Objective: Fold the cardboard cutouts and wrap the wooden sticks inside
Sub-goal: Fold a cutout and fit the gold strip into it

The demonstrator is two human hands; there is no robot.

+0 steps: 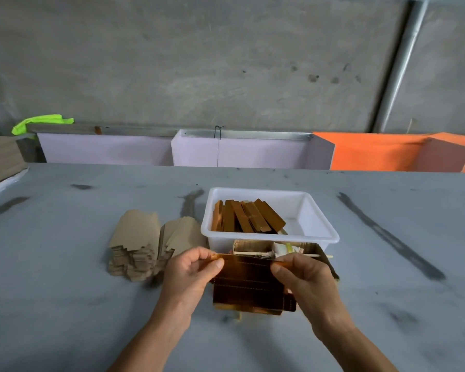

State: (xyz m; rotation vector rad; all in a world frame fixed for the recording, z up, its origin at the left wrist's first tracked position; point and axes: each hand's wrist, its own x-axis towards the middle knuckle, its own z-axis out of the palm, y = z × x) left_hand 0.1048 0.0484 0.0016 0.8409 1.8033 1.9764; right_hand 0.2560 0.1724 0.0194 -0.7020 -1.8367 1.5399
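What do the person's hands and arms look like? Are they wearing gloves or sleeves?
No gloves and no sleeves in view. The left hand and the right hand are both bare, and so are the forearms right down to the bottom edge of the picture. I see no rings, watch or bracelets. The fingernails look short and plain.

White tray, glossy gold-brown cutout, orange panel.

A grey worktable against a bare concrete wall

The table is scuffed with dark streaks. Behind it stand pale lilac panels and orange panels; a metal pipe slants down the wall, evenly lit.
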